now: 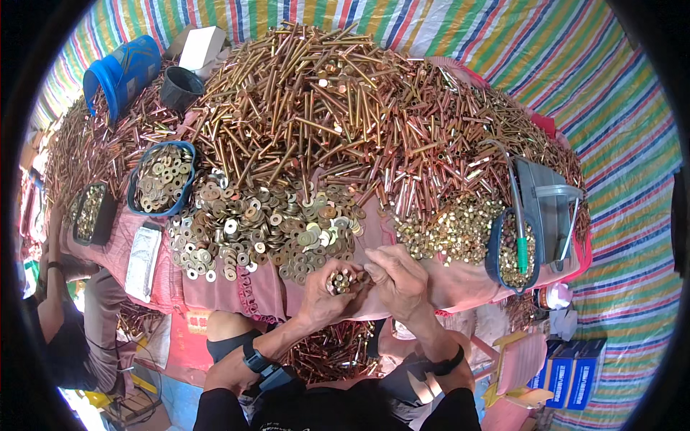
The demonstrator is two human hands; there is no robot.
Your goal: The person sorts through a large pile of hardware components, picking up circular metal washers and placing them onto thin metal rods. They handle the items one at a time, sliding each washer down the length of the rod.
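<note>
My left hand is wrapped round a bundle of brass-coloured bolts, their ends pointing up. Close beside it, at the bundle's right side, my right hand has its fingers curled together in a pinch. Whatever sits between those fingertips is too small to make out. Just beyond my hands lies a heap of flat metal washers on the pink cloth. To the right spreads a pile of small yellowish nuts. A large mound of long bolts rises behind both.
A blue tub of washers stands left, a dark tub of nuts right, beside a grey scoop-like container. A blue bucket and black pot rest at the back left. Another person's arm shows at far left.
</note>
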